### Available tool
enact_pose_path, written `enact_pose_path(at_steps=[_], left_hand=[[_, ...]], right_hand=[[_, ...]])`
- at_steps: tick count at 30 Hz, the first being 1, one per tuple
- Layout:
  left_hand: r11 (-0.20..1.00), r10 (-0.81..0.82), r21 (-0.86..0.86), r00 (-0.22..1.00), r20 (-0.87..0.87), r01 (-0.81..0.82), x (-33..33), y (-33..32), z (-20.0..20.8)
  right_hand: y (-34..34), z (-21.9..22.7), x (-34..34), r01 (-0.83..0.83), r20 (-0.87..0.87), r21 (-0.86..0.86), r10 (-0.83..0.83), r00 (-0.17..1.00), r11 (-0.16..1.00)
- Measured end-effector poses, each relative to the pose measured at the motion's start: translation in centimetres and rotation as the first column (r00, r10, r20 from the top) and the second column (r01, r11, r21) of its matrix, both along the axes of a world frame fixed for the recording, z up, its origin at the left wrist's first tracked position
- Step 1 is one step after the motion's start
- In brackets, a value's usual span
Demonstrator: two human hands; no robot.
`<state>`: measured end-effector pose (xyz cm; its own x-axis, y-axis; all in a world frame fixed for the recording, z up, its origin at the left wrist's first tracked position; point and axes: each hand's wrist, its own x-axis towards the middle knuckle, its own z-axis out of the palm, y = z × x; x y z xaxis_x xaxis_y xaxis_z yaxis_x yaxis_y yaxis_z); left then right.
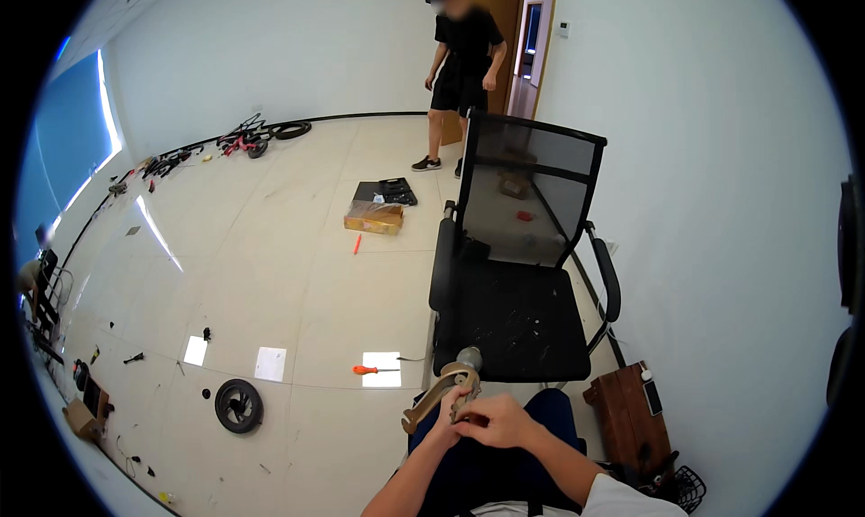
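Above the pale floor [315, 310], before the black chair [518, 323] and well apart from a loose wheel [239, 406], work seems under way, not finished: the left hand [447, 421] clasps the bronze-coloured piece [436, 397]; what remains cannot be told. The right hand [499, 421] curls close beside it (touching or not, I cannot tell). An orange-handled screwdriver [365, 370] lies unheld.
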<state>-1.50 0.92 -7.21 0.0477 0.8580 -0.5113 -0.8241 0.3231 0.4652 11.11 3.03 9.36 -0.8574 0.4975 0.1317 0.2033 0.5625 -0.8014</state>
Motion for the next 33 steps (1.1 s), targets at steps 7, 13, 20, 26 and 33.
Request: enact_pose_path(at_steps=[7,13,20,26,33], left_hand=[[0.988,0.141,0.08,0.987,-0.077,-0.135,0.2,-0.8,1.5],[0.996,0.053,0.06,0.993,0.109,-0.06,-0.6,-0.2,1.2],[0.997,-0.076,-0.027,0.996,-0.037,0.075,0.7,-0.4,2.3],[0.996,-0.081,0.014,0.989,-0.125,0.084,2.6,-0.7,1.6],[0.982,-0.182,-0.081,0.97,-0.163,0.17,3.7,-1.4,3.1]], right_hand=[[1.0,0.4,-3.7,-0.002,-0.193,0.236,0.049,0.98,0.972],[0.1,-1.0,-4.8,0.075,-0.354,0.079,-0.043,0.934,0.994],[-4.6,-1.9,0.8,0.269,-0.189,-0.025,-0.269,0.944,0.963],[-4.6,-2.9,2.2,0.263,-0.286,-0.084,-0.276,0.918,0.961],[-5.8,-4.1,3.4,0.331,-0.409,-0.149,-0.363,0.837,0.932]])
